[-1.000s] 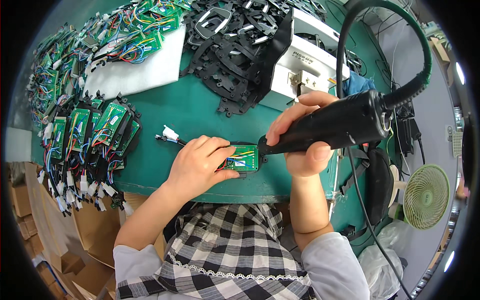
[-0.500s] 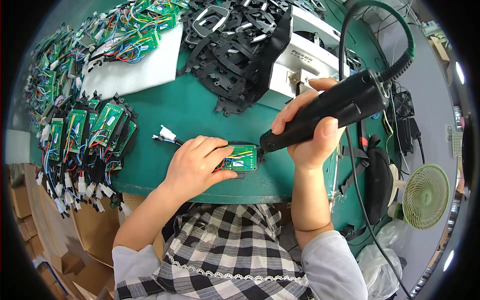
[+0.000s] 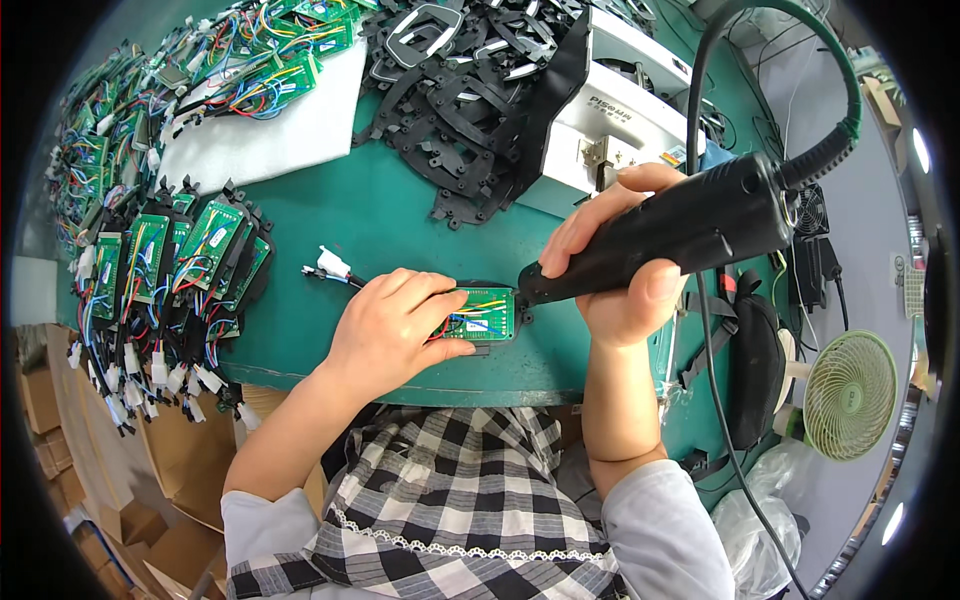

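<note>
Fingers curled, my left hand grips a green circuit board seated on a black plastic frame, holding it down on the table near its front edge. Coloured wires cross the board, and a cable with a white connector comes out on the far side of that hand. My right hand is wrapped round a black corded electric screwdriver, tilted with its nose low at the board's right end. The tip and any screw under it are hidden.
Finished-looking boards on black frames lie stacked at the left; loose wired boards rest on white foam behind. Black plastic frames are heaped beside a white machine. A thick cord loops at the right, near a green fan.
The screwdriver's rear end has swung slightly right and down, its cord shifting with it. Its nose stays at the board's right end. My left hand and the board have barely moved.
</note>
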A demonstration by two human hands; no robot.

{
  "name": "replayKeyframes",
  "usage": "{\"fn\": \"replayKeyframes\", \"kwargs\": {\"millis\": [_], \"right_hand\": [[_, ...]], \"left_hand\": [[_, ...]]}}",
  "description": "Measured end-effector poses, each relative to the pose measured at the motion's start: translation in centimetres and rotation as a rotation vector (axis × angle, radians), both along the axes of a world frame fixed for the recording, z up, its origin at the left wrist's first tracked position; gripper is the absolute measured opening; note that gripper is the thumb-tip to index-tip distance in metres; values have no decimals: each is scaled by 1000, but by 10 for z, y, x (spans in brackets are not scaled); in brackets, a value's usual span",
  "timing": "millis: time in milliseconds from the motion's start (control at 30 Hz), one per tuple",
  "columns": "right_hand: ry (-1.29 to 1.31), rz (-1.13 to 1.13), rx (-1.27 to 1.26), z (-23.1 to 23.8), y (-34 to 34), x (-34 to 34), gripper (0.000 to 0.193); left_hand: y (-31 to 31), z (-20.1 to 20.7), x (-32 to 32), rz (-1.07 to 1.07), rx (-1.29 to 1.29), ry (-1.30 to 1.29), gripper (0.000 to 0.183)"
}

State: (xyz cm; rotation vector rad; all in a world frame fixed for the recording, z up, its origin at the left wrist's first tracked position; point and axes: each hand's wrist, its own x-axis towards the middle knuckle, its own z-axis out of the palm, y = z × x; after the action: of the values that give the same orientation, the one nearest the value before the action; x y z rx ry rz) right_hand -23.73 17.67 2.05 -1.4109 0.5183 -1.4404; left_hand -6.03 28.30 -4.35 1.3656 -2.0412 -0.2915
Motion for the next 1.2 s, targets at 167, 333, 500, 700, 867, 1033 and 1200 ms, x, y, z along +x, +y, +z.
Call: {"fn": "replayKeyframes", "kwargs": {"millis": [167,333,500,700,867,1033,1200], "right_hand": [[80,84,-36,-1,3,-6,80],[135,218,-85,-3,2,-7,84],[138,41,-59,1,-4,-12,81],[-63,-460,-283,58,-46,-32,75],[-28,-439,-424,58,-58,-26,70],[66,-446,-444,52,-57,-22,66],[91,-249,-127,45,-25,-26,77]], "left_hand": [[1,1,0,2,5,-6,49],[0,2,0,0,-3,-5,50],[0,1,0,-3,36,-35,52],[-10,16,-6,135,85,-113,60],[-10,8,-7,160,82,-93,61],[-8,5,-7,154,65,-72,62],[-7,4,-8,170,35,-70,62]]}}
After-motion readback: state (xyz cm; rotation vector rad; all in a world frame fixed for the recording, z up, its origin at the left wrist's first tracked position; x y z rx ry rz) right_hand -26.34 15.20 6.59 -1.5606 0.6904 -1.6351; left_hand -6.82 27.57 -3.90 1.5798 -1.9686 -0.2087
